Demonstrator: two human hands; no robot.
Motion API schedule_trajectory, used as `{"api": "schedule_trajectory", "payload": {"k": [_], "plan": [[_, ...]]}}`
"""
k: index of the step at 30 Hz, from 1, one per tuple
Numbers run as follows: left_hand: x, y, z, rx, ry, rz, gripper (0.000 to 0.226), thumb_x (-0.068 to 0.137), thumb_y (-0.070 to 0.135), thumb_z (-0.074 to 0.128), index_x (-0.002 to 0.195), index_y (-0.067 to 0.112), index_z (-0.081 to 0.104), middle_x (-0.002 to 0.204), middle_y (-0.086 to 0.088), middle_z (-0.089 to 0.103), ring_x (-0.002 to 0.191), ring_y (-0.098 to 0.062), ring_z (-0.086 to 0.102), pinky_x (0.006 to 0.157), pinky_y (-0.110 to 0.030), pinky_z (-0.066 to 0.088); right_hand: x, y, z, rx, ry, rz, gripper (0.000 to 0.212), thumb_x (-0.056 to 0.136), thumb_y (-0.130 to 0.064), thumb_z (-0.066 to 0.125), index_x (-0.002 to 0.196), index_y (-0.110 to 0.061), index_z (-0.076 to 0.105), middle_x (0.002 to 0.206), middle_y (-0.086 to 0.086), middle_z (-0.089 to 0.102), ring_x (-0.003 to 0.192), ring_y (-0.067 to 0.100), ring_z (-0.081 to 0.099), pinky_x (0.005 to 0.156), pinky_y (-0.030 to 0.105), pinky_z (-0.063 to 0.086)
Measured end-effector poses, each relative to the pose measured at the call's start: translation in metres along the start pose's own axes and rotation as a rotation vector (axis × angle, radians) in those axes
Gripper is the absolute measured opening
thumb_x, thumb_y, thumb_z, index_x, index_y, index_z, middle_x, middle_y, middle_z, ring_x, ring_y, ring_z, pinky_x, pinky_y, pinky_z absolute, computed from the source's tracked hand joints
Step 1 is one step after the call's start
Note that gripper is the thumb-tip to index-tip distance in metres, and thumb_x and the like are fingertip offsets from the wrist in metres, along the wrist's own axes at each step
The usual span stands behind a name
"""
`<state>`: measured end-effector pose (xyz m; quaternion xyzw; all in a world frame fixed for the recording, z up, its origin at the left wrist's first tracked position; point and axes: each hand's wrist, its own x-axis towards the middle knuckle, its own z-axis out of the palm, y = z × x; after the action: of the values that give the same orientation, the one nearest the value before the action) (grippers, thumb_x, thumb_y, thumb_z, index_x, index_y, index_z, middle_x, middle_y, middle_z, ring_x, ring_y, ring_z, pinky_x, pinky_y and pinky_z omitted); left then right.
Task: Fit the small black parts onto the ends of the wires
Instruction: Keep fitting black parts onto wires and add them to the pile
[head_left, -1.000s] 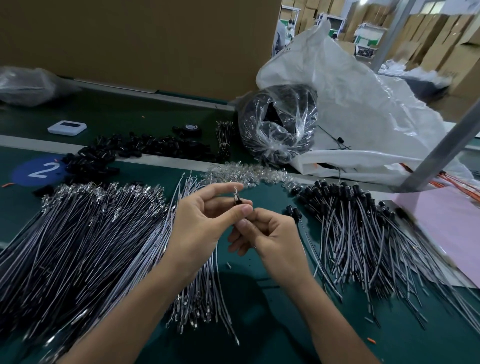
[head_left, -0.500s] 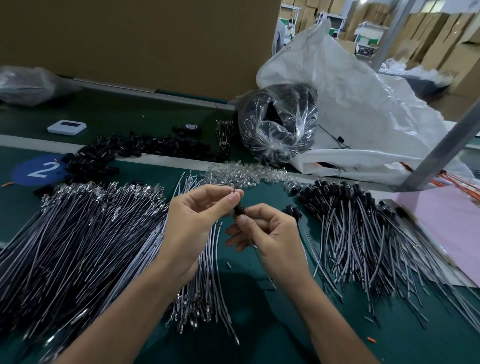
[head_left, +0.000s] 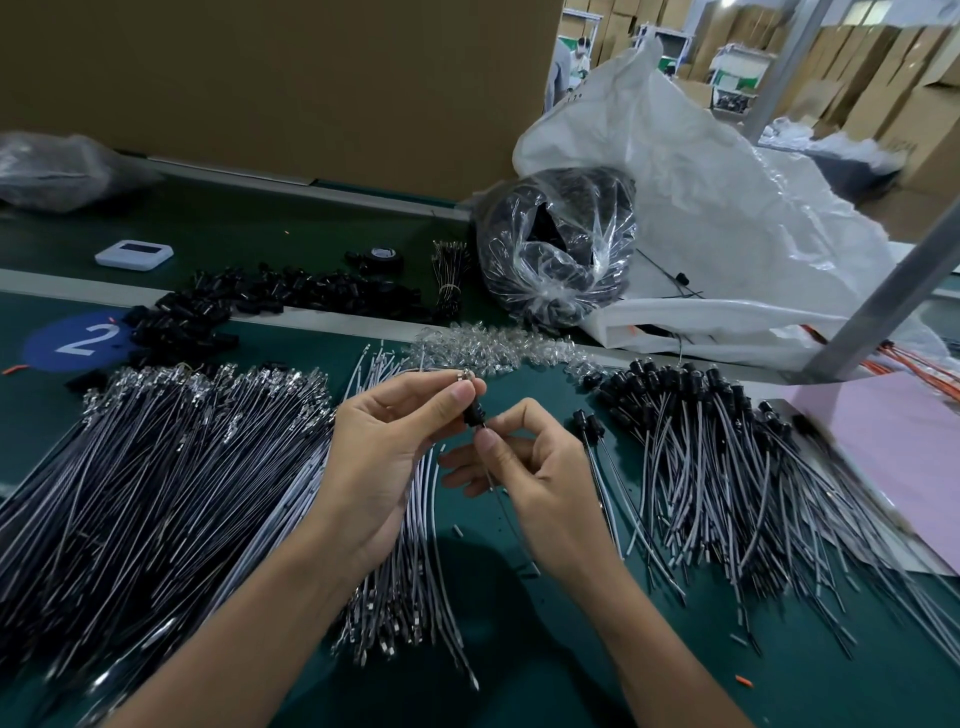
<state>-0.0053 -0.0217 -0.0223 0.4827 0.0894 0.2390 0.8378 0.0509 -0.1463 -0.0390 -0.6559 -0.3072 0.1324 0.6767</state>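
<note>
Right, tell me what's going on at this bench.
A person is fitting a small black part onto a wire. The left hand pinches the wire's metal-tipped end. The right hand pinches it just below the part, which sits between them. Bare wires lie heaped to the left and finished wires with black ends to the right, all on the green bench.

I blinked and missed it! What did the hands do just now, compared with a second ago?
The left hand drew up and away from the right hand, baring the small black part on the wire between them. Both still pinch that wire; the wire piles have not moved.
</note>
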Motion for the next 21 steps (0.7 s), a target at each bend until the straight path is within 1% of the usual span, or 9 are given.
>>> {"api": "schedule_trajectory", "payload": {"k": [4,7,9,11,13,15,18,19,21], "plan": [[0.0,-0.0002,-0.0004,-0.03,-0.007,-0.018,0.024,0.054,0.024,0.081,0.076,0.015,0.08,0.085,-0.007,0.076,0.074,-0.012,0.07,0.065,-0.021,0.056,0.0001,0.0006,-0.0009,-0.023,0.004,-0.031,0.014,0.098,-0.005,0.054,0.086,0.001,0.049,0.08,0.018,0.074,0.07,0.03,0.073,0.065,0.032,0.056],[0.0,0.0,-0.0003,-0.037,-0.008,-0.036,0.024,0.054,0.023,0.081,0.076,0.013,0.08,0.085,-0.007,0.076,0.072,-0.013,0.07,0.064,-0.022,0.057,0.0001,0.0017,-0.0014,-0.033,0.009,-0.058,0.016,0.097,-0.003,0.054,0.082,-0.005,0.048,0.079,0.018,0.073,0.07,0.029,0.073,0.065,0.033,0.056],[-0.0002,0.0005,0.0004,-0.044,-0.011,-0.043,0.023,0.055,0.022,0.08,0.076,0.013,0.08,0.084,-0.007,0.076,0.07,-0.012,0.069,0.061,-0.022,0.057,0.0007,0.002,-0.0019,-0.021,0.006,-0.063,0.018,0.096,-0.001,0.055,0.081,-0.008,0.049,0.078,0.018,0.073,0.069,0.028,0.073,0.066,0.031,0.056],[-0.0006,0.0009,0.0011,-0.051,-0.02,-0.04,0.02,0.056,0.021,0.079,0.075,0.013,0.08,0.083,-0.007,0.076,0.068,-0.012,0.068,0.057,-0.022,0.055,0.0014,0.0021,-0.0028,-0.008,0.004,-0.062,0.018,0.096,-0.001,0.055,0.081,-0.008,0.05,0.078,0.017,0.073,0.069,0.027,0.073,0.066,0.029,0.055],[-0.0011,0.0012,0.0012,-0.061,-0.028,-0.037,0.018,0.058,0.019,0.078,0.075,0.012,0.08,0.082,-0.007,0.076,0.067,-0.013,0.068,0.055,-0.023,0.055,0.0018,0.0025,-0.0031,-0.009,0.004,-0.064,0.016,0.096,0.0,0.054,0.082,-0.006,0.051,0.078,0.017,0.073,0.069,0.027,0.072,0.068,0.03,0.056],[-0.0012,0.0013,0.0007,-0.059,-0.034,-0.04,0.019,0.058,0.02,0.079,0.075,0.012,0.08,0.083,-0.007,0.076,0.066,-0.014,0.068,0.055,-0.024,0.054,0.0013,0.0027,-0.0027,-0.012,0.001,-0.064,0.016,0.097,-0.001,0.054,0.083,-0.007,0.051,0.079,0.018,0.073,0.07,0.027,0.072,0.068,0.03,0.055],[-0.0008,0.0012,-0.0001,-0.047,-0.052,-0.047,0.019,0.06,0.021,0.079,0.077,0.014,0.079,0.086,-0.006,0.076,0.067,-0.014,0.068,0.055,-0.026,0.055,0.0005,0.0021,-0.0023,-0.006,-0.009,-0.061,0.015,0.098,-0.003,0.052,0.084,-0.009,0.054,0.081,0.021,0.072,0.07,0.027,0.071,0.067,0.026,0.054],[-0.0009,0.0014,-0.0001,-0.045,-0.06,-0.047,0.019,0.06,0.022,0.079,0.077,0.014,0.079,0.086,-0.006,0.076,0.067,-0.014,0.068,0.055,-0.026,0.055,0.0003,0.0021,-0.0023,-0.013,-0.012,-0.064,0.014,0.098,-0.004,0.052,0.085,-0.008,0.055,0.081,0.021,0.072,0.071,0.028,0.071,0.067,0.027,0.055],[-0.0012,0.0013,0.0002,-0.039,-0.07,-0.049,0.021,0.06,0.023,0.079,0.079,0.015,0.08,0.087,-0.006,0.076,0.067,-0.013,0.068,0.053,-0.026,0.053,0.0001,0.0029,-0.0022,-0.038,-0.02,-0.071,0.012,0.099,-0.004,0.051,0.089,-0.005,0.057,0.082,0.02,0.072,0.072,0.028,0.071,0.072,0.038,0.058]]}}
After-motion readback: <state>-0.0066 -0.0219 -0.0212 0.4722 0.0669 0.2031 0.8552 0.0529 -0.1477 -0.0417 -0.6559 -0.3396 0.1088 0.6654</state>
